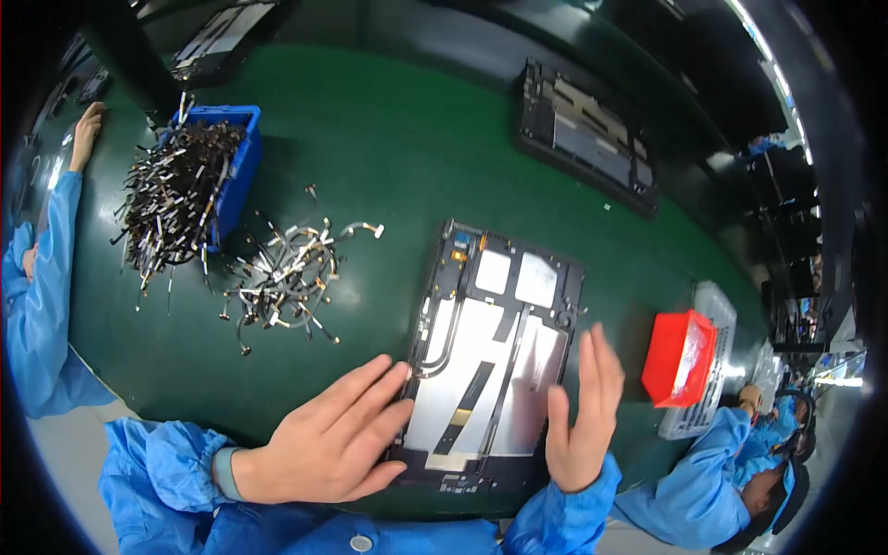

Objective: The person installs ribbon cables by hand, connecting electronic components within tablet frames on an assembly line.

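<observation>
- I see the opened flat device (495,356) lying on the green bench (370,139).
- My left hand (328,435), fingers extended, seems to touch its left edge; my right hand (585,416) stands wide, empty, beside the opposite edge.
- I judge this positioning; next calls for light, even edge contact.

At least two open tablets (527,356) (585,134), one blue bin (240,185), one red bin (668,356), one tray (686,422). One loose cable pile (298,268); cables (176,190) uncountable.
</observation>
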`<action>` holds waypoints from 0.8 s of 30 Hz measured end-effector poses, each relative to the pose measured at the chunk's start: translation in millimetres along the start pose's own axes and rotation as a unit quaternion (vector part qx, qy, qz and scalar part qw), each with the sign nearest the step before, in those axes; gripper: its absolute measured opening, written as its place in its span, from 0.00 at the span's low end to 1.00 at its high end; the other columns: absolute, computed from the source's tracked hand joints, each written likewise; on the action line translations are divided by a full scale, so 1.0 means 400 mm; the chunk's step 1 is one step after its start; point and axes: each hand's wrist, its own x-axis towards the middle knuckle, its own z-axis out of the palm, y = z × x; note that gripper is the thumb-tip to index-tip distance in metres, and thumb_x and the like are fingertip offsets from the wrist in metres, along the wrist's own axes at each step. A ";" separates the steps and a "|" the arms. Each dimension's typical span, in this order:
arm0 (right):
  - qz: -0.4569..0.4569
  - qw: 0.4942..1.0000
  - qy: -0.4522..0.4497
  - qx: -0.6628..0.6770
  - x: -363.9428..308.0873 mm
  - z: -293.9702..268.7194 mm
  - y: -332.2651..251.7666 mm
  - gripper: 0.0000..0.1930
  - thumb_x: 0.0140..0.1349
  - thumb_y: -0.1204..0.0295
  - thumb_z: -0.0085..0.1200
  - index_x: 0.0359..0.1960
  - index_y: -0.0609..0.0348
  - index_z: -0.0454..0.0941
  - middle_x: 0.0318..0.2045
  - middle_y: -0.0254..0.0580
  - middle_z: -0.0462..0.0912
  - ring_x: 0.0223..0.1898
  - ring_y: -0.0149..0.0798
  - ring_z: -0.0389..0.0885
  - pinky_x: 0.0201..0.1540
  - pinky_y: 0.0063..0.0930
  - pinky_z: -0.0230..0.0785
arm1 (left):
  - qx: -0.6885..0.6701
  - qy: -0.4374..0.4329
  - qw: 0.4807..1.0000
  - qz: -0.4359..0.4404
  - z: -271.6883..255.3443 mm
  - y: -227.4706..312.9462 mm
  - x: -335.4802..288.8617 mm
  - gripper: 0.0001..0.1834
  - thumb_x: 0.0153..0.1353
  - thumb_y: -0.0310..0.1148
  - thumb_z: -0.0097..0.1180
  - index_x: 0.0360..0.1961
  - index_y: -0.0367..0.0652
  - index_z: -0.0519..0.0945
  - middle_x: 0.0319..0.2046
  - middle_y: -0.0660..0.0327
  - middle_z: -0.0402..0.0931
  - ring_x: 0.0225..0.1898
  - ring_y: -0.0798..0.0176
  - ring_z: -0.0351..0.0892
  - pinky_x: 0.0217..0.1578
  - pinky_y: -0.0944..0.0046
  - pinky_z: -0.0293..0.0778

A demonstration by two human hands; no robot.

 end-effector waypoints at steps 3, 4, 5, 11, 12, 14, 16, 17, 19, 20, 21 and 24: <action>0.045 0.994 -0.074 0.063 -0.099 -0.008 0.008 0.34 0.60 0.74 0.54 0.67 0.71 0.54 0.63 0.64 0.62 0.66 0.63 0.58 0.66 0.42 0.53 | -0.040 -0.020 0.998 -0.051 -0.008 0.026 -0.033 0.36 0.57 0.44 0.58 0.58 0.26 0.67 0.55 0.37 0.70 0.63 0.38 0.64 0.61 0.46 0.64; 0.045 0.990 -0.077 0.113 -0.112 -0.005 0.003 0.35 0.60 0.74 0.53 0.68 0.71 0.53 0.65 0.64 0.59 0.68 0.60 0.56 0.68 0.41 0.50 | -0.087 -0.005 0.995 -0.049 -0.004 0.033 -0.039 0.36 0.58 0.45 0.58 0.59 0.26 0.65 0.55 0.36 0.70 0.64 0.37 0.62 0.62 0.45 0.61; 0.049 0.983 -0.082 0.160 -0.120 0.005 0.005 0.36 0.60 0.74 0.53 0.68 0.71 0.51 0.67 0.64 0.57 0.70 0.58 0.54 0.69 0.40 0.48 | -0.137 0.010 0.989 -0.045 0.011 0.024 -0.038 0.37 0.60 0.45 0.57 0.61 0.26 0.64 0.54 0.35 0.70 0.65 0.36 0.61 0.64 0.44 0.59; 0.126 0.808 0.074 0.571 0.031 -0.015 -0.037 0.43 0.56 0.76 0.51 0.72 0.63 0.43 0.70 0.58 0.53 0.70 0.48 0.55 0.70 0.34 0.46 | -0.330 0.151 0.930 0.056 0.037 -0.047 -0.014 0.40 0.64 0.42 0.50 0.68 0.30 0.48 0.70 0.37 0.45 0.72 0.35 0.39 0.69 0.40 0.38; 0.096 0.778 0.044 0.619 0.108 -0.020 -0.068 0.42 0.56 0.75 0.51 0.72 0.61 0.43 0.70 0.58 0.53 0.70 0.48 0.55 0.70 0.35 0.47 | -0.342 0.177 0.922 0.031 0.033 -0.054 -0.020 0.40 0.65 0.41 0.49 0.69 0.30 0.48 0.70 0.37 0.45 0.72 0.35 0.38 0.69 0.40 0.37; 0.019 0.793 0.042 0.607 0.267 0.007 -0.110 0.38 0.62 0.73 0.48 0.73 0.54 0.45 0.69 0.54 0.56 0.65 0.46 0.66 0.64 0.36 0.62 | -0.315 0.211 0.925 -0.017 0.038 -0.054 -0.030 0.36 0.65 0.35 0.46 0.69 0.31 0.48 0.70 0.39 0.45 0.73 0.38 0.37 0.69 0.41 0.37; -0.026 0.793 0.035 0.608 0.451 0.071 -0.158 0.32 0.65 0.76 0.46 0.71 0.53 0.53 0.70 0.47 0.56 0.68 0.42 0.60 0.67 0.31 0.55 | -0.324 0.153 0.931 -0.068 0.042 -0.064 -0.025 0.32 0.65 0.31 0.45 0.68 0.34 0.52 0.70 0.42 0.49 0.73 0.41 0.38 0.70 0.43 0.38; -0.062 0.791 0.042 0.607 0.537 0.119 -0.167 0.31 0.65 0.74 0.48 0.70 0.52 0.56 0.71 0.42 0.55 0.71 0.38 0.54 0.69 0.30 0.48 | -0.330 0.135 0.932 -0.070 0.053 -0.064 -0.019 0.32 0.65 0.30 0.46 0.68 0.36 0.53 0.69 0.43 0.50 0.73 0.41 0.39 0.70 0.43 0.38; -0.043 0.808 0.061 0.585 0.662 0.187 -0.221 0.30 0.65 0.74 0.50 0.69 0.56 0.57 0.72 0.41 0.53 0.73 0.36 0.48 0.71 0.31 0.41 | -0.353 0.113 0.923 -0.103 0.085 -0.063 -0.008 0.27 0.65 0.30 0.45 0.65 0.39 0.59 0.68 0.44 0.54 0.73 0.42 0.40 0.70 0.44 0.39; -0.047 0.807 0.069 0.585 0.716 0.231 -0.213 0.30 0.64 0.75 0.50 0.69 0.57 0.58 0.72 0.43 0.53 0.72 0.37 0.49 0.70 0.31 0.42 | -0.353 0.109 0.926 -0.080 0.089 -0.060 -0.001 0.26 0.65 0.30 0.45 0.64 0.39 0.60 0.67 0.44 0.55 0.73 0.42 0.40 0.70 0.44 0.39; -0.009 0.801 0.070 0.594 0.755 0.277 -0.225 0.30 0.63 0.75 0.50 0.69 0.57 0.58 0.70 0.44 0.58 0.68 0.37 0.58 0.68 0.31 0.49 | -0.351 0.105 0.928 -0.063 0.091 -0.063 0.001 0.25 0.65 0.30 0.45 0.63 0.39 0.61 0.67 0.44 0.56 0.73 0.43 0.40 0.71 0.44 0.40; 0.066 0.779 0.034 0.622 0.847 0.402 -0.207 0.34 0.57 0.80 0.48 0.68 0.60 0.58 0.64 0.43 0.66 0.60 0.41 0.69 0.60 0.30 0.62 | -0.351 0.098 0.930 -0.055 0.094 -0.061 0.001 0.22 0.65 0.30 0.45 0.60 0.39 0.64 0.67 0.47 0.57 0.73 0.43 0.40 0.71 0.45 0.42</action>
